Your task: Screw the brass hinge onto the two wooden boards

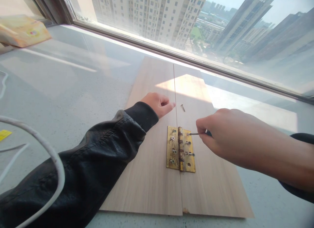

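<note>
My right hand (pixel 216 131) is closed around a screwdriver (pixel 194 134); its dark handle is mostly hidden in the fingers. The thin shaft points left, its tip at a screw in the top hole of the hinge's right leaf. The brass-coloured hinge (pixel 181 149) lies across the seam between a left wooden board (pixel 152 175) and a right wooden board (pixel 211 182). Several screws stand in both leaves, some tilted; the lowest right hole (pixel 189 164) has none. My left hand (pixel 159 104) is curled shut above the left board, fingertips near a loose screw (pixel 183 107).
The boards lie on a pale speckled sill (pixel 73 90) below a large window (pixel 181 54). A white cable (pixel 55 156) loops at the left, near a yellow label (pixel 5 134). A yellowish package (pixel 24 31) sits in the far left corner.
</note>
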`<state>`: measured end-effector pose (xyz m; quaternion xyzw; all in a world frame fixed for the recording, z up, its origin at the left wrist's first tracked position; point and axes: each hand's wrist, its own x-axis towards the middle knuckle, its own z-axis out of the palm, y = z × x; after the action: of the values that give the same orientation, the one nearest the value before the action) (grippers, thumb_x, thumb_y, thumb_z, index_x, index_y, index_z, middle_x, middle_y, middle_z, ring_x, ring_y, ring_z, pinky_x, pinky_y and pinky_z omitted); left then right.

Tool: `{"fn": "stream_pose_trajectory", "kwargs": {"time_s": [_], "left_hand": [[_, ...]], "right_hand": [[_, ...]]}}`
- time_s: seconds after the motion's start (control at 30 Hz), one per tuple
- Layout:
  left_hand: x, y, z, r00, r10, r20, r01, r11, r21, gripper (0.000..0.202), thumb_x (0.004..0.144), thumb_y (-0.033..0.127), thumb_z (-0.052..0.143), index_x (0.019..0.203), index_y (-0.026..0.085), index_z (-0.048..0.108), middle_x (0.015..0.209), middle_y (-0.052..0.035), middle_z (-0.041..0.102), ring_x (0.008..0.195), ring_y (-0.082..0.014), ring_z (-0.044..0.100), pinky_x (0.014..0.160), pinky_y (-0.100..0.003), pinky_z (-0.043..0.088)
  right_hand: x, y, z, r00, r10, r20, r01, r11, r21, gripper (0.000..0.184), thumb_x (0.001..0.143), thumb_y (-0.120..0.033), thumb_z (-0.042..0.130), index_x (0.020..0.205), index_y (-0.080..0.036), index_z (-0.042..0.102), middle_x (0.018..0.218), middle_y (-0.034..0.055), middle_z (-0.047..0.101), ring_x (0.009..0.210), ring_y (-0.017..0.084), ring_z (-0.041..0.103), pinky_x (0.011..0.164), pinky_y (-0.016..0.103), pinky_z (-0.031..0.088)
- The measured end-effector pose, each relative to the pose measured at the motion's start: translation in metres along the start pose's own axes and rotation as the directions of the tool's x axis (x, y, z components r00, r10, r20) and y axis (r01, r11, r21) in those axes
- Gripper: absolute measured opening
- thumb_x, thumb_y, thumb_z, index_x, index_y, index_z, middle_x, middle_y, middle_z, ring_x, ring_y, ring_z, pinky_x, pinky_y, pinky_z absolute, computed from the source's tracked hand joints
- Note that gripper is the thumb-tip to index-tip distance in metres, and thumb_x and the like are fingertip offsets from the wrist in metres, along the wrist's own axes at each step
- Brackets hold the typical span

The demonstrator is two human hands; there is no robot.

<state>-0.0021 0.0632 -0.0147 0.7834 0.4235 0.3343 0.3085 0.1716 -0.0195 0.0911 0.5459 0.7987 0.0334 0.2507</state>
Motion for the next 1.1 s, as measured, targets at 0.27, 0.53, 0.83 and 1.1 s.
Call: {"fn": "stream_pose_trajectory", "kwargs": {"time_s": [0.27,0.53,0.83,1.1], "left_hand": [[0.000,-0.002,0.001,1.000,0.020,-0.011,-0.020,1.000,-0.016,0.042,0.077,0.037,0.054,0.046,0.019,0.033,0.046,0.0060,0.029,0.049,-0.0088,0.030,0.052,-0.028,0.025],[0.000,-0.001,0.001,1.000,0.014,-0.005,-0.014,1.000,-0.022,0.041,0.076,0.037,0.055,0.046,0.019,0.033,0.045,0.0062,0.029,0.048,-0.0088,0.030,0.052,-0.028,0.025],[0.000,-0.001,-0.001,1.000,-0.007,0.018,0.007,1.000,-0.021,0.041,0.077,0.041,0.053,0.047,0.018,0.036,0.046,0.0057,0.031,0.049,-0.0090,0.032,0.053,-0.027,0.026],[0.000,-0.001,0.000,1.000,0.005,0.000,-0.005,0.999,-0.038,0.041,0.076,0.039,0.054,0.046,0.019,0.035,0.046,0.0058,0.031,0.049,-0.0089,0.031,0.052,-0.027,0.026]], "right_hand": [[0.001,-0.002,-0.006,0.826,-0.560,0.070,0.549,0.768,-0.330,0.024,0.074,-0.001,0.048,0.061,-0.019,0.057,0.059,0.0019,0.056,0.050,0.014,0.044,0.050,0.032,0.020],[0.010,0.001,-0.006,0.988,-0.150,0.041,0.152,0.987,-0.051,0.024,0.075,-0.012,0.046,0.057,-0.021,0.059,0.054,0.0010,0.055,0.045,0.012,0.042,0.046,0.028,0.025],[0.010,-0.009,-0.013,0.923,-0.376,0.078,0.383,0.888,-0.256,0.020,0.072,-0.006,0.050,0.064,-0.020,0.061,0.054,0.0005,0.056,0.044,0.013,0.046,0.044,0.028,0.022],[0.010,-0.010,-0.010,0.985,-0.160,0.064,0.167,0.977,-0.131,0.021,0.072,-0.008,0.049,0.056,-0.020,0.058,0.052,0.0015,0.054,0.043,0.013,0.045,0.044,0.028,0.024]]}}
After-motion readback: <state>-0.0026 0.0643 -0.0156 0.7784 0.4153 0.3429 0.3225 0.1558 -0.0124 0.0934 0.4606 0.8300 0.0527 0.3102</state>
